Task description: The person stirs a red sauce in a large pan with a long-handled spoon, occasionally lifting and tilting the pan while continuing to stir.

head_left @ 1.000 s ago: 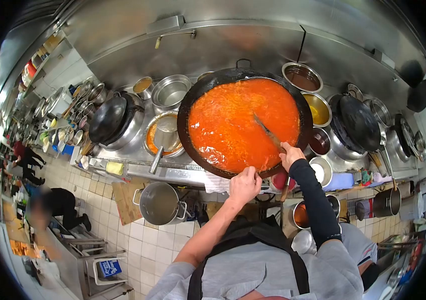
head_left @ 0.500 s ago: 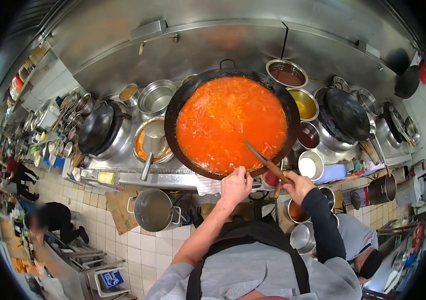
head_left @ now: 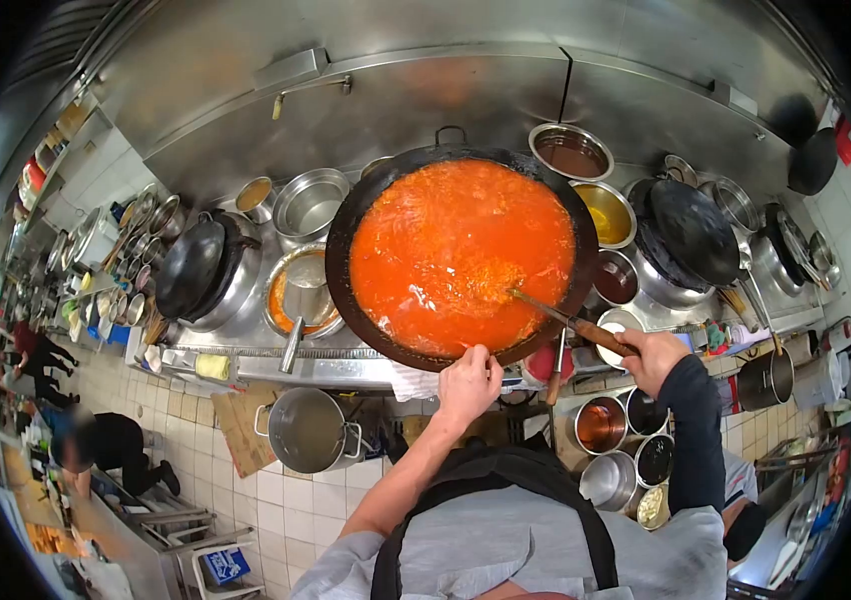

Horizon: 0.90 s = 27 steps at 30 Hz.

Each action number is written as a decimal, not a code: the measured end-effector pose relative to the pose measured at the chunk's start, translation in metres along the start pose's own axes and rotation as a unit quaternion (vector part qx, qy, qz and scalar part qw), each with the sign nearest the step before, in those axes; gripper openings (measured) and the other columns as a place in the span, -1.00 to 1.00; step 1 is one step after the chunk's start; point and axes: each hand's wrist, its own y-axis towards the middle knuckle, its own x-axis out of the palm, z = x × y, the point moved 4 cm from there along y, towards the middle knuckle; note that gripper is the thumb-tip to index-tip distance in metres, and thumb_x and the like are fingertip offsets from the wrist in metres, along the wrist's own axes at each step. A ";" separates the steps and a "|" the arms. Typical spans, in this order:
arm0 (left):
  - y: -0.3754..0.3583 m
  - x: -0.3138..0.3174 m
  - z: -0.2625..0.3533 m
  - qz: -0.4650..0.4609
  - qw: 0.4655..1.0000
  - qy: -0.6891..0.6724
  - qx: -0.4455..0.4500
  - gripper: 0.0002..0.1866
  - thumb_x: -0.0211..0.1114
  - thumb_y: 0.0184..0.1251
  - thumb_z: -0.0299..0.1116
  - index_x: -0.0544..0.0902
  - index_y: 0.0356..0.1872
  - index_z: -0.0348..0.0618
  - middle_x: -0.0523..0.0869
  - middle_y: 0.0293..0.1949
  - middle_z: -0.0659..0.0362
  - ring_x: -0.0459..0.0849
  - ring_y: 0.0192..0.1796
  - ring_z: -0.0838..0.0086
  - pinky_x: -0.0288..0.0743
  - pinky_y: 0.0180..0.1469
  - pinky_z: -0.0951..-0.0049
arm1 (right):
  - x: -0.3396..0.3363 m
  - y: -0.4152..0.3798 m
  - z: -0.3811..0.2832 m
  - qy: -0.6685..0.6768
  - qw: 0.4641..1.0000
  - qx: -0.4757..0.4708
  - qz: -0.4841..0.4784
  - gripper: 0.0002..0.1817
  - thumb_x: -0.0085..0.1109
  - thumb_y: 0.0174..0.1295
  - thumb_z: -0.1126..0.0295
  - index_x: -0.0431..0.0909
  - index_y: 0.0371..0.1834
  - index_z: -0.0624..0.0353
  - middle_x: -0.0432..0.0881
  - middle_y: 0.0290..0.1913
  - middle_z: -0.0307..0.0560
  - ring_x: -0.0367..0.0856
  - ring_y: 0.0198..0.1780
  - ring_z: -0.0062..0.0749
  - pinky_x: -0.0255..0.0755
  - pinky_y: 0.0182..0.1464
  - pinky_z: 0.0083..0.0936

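A large black wok (head_left: 338, 270) holds a bright orange-red soup or sauce (head_left: 446, 230) with pale bits in it. At the wok's near rim my left hand (head_left: 471, 385) is closed on the edge; the exact grip is hidden by the fingers. My right hand (head_left: 654, 360) is wrapped round the end of a long wooden-handled cooking utensil (head_left: 586, 328). Its metal shaft slopes into the liquid near the wok's right side, and its head is submerged. Beside my left hand a white cloth (head_left: 414, 382) hangs at the counter edge.
Metal bowls with dark red (head_left: 571, 152) and yellow (head_left: 606, 212) liquid stand right of the wok. A strainer (head_left: 306, 300) rests over a bowl at left. More woks (head_left: 696, 230) flank both sides. A stockpot (head_left: 308, 430) stands below. Other people (head_left: 111, 440) work at left and lower right.
My right hand has moved right and slightly up, shifting the utensil rightward in the soup. Several containers below it have come into view. My left hand stays at the rim.
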 end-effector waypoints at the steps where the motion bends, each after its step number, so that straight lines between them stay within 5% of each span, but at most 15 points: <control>1: 0.000 0.001 -0.001 0.003 1.000 0.000 -0.005 -0.80 0.44 0.47 -0.34 0.58 -0.22 -0.16 0.81 -0.37 -0.05 0.82 -0.41 -0.09 0.69 -0.37 -0.06 | 0.012 0.010 0.005 0.001 1.000 -0.011 0.019 -0.60 0.44 0.40 0.36 0.78 0.29 0.12 0.85 -0.17 0.35 0.83 -0.05 0.38 0.68 0.11 0.15; 18: 0.004 -0.004 0.006 0.030 0.998 0.037 0.039 -0.82 0.42 0.43 -0.36 0.57 -0.24 -0.14 0.74 -0.40 -0.01 0.82 -0.46 0.01 0.73 -0.42 0.01 | 0.161 0.200 0.016 0.111 0.985 -0.078 0.107 -0.51 0.42 0.45 0.37 0.64 0.43 0.03 0.81 -0.20 0.44 0.82 -0.05 0.47 0.69 0.07 0.19; 23: 0.002 -0.004 0.006 0.018 0.998 0.055 0.034 -0.81 0.42 0.44 -0.35 0.56 -0.23 -0.15 0.74 -0.42 -0.02 0.81 -0.46 -0.03 0.70 -0.42 -0.01 | 0.169 0.211 -0.017 0.216 0.974 -0.049 0.057 -0.52 0.47 0.47 0.40 0.67 0.43 0.13 0.84 0.21 0.36 0.80 0.30 0.33 0.68 0.34 -0.07; 27: 0.002 -0.004 0.006 0.026 0.998 0.042 0.028 -0.80 0.44 0.44 -0.35 0.55 -0.22 -0.15 0.74 -0.42 -0.05 0.80 -0.45 -0.08 0.67 -0.42 -0.04 | 0.175 0.201 -0.026 0.232 0.969 -0.074 0.037 -0.51 0.47 0.47 0.38 0.67 0.44 0.16 0.84 0.22 0.35 0.80 0.30 0.32 0.68 0.35 -0.09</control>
